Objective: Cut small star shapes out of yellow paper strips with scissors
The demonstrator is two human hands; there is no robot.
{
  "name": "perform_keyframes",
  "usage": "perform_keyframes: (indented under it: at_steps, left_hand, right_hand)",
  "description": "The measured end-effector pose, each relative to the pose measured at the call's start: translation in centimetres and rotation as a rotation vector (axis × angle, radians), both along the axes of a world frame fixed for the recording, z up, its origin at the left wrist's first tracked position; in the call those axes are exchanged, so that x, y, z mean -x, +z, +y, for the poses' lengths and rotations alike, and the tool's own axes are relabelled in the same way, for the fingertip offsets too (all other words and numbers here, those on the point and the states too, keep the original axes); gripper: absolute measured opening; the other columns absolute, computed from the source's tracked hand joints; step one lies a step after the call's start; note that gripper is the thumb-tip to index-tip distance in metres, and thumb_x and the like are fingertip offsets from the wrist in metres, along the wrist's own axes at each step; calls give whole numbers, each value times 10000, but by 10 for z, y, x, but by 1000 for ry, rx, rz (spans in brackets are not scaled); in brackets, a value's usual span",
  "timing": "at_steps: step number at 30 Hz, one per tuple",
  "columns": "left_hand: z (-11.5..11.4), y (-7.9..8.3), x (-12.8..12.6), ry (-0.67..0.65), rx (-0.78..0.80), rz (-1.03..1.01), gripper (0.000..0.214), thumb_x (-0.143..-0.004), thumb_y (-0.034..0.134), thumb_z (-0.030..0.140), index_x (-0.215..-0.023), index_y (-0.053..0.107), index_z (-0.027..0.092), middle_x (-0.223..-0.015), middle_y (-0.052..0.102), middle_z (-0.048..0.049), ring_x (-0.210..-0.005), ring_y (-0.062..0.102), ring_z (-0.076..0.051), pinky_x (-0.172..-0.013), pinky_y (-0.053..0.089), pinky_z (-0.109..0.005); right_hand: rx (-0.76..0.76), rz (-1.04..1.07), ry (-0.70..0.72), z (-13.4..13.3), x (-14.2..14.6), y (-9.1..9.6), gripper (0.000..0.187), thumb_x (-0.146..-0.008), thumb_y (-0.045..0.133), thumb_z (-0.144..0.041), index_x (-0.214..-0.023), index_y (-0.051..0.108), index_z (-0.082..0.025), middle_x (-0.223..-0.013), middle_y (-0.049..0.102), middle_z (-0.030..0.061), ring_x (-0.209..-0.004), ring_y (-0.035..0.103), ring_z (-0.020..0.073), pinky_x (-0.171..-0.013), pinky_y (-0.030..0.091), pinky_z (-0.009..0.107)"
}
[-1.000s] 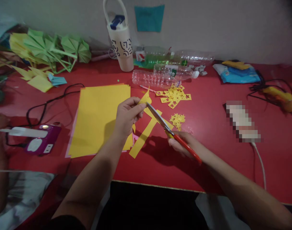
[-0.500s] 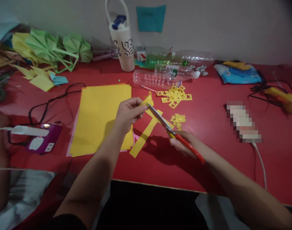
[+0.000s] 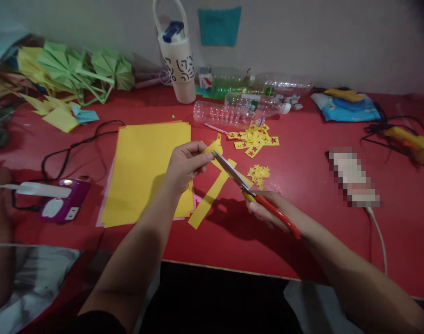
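My left hand is closed, pinching a small piece of yellow paper above the table. In my right hand is a pair of scissors with red handles, its blade tips at the paper beside my left fingertips. Below the blades lie yellow paper strips that cross each other. A stack of yellow sheets rests under and left of my left hand. Small yellow paper stars form a pile just beyond my right hand, and strips with star-shaped holes lie farther back.
Clear plastic bottles and a white tumbler stand or lie along the wall. At left are a purple power socket and folded paper shapes. On the right sit a blurred-out device, a blue packet and a yellow glue gun.
The scissors' red handle has shifted very slightly in my right hand. My left hand and the paper stay nearly in place.
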State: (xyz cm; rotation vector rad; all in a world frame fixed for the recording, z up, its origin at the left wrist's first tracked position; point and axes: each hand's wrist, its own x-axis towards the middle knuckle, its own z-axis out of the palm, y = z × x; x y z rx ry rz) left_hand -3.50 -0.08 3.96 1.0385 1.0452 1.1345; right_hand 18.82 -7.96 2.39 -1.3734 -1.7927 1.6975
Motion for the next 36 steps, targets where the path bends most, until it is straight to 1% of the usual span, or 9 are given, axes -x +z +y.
perform_keyframes:
  at_steps: [4,8,15,20,26,30,36]
  left_hand:
    - [-1,0,0,0,5,5,144,-523,729,228,-557,597,181,-412,498,59,-332,378,-29,-298,198,-157]
    - [-1,1,0,-9,0,20,140,-526,724,228,-549,594,182,-414,491,60,-336,378,-29,-303,206,-156]
    - [-1,3,1,-13,15,38,159,-514,720,240,-550,579,174,-417,482,65,-341,389,-29,-318,231,-152]
    - [0,7,4,-47,37,96,165,-504,714,234,-549,570,167,-431,494,65,-362,410,-29,-347,275,-152]
    - [1,8,9,-75,54,140,162,-507,716,251,-561,589,167,-399,501,55,-340,386,-30,-329,202,-152]
    - [1,9,9,-83,63,144,162,-506,713,250,-564,586,168,-406,511,48,-345,400,-36,-327,192,-155]
    - [1,11,9,-98,62,159,166,-511,704,246,-560,565,169,-403,501,48,-343,384,-33,-332,190,-161]
  right_hand:
    - [-10,-1,-12,0,1,4,582,-803,491,-780,-645,353,-237,-555,326,-69,-464,287,75,-439,213,258]
    - [5,-2,-32,-1,3,8,554,-826,514,-736,-651,348,-236,-561,335,-68,-469,298,75,-440,215,253]
    - [58,-31,-50,-1,2,1,595,-776,481,-810,-649,377,-238,-509,325,-77,-416,297,71,-404,213,247]
    - [68,-40,-69,1,2,4,604,-743,526,-812,-637,377,-236,-497,344,-80,-396,305,62,-383,211,233]
    - [135,0,-45,2,1,5,585,-756,576,-767,-627,359,-240,-473,349,-84,-384,317,57,-378,228,229]
    - [121,34,-44,3,-1,5,566,-778,593,-728,-626,345,-242,-473,334,-89,-382,316,55,-370,224,226]
    - [125,31,-43,3,-1,4,600,-740,593,-773,-617,338,-243,-462,343,-92,-371,314,51,-360,231,222]
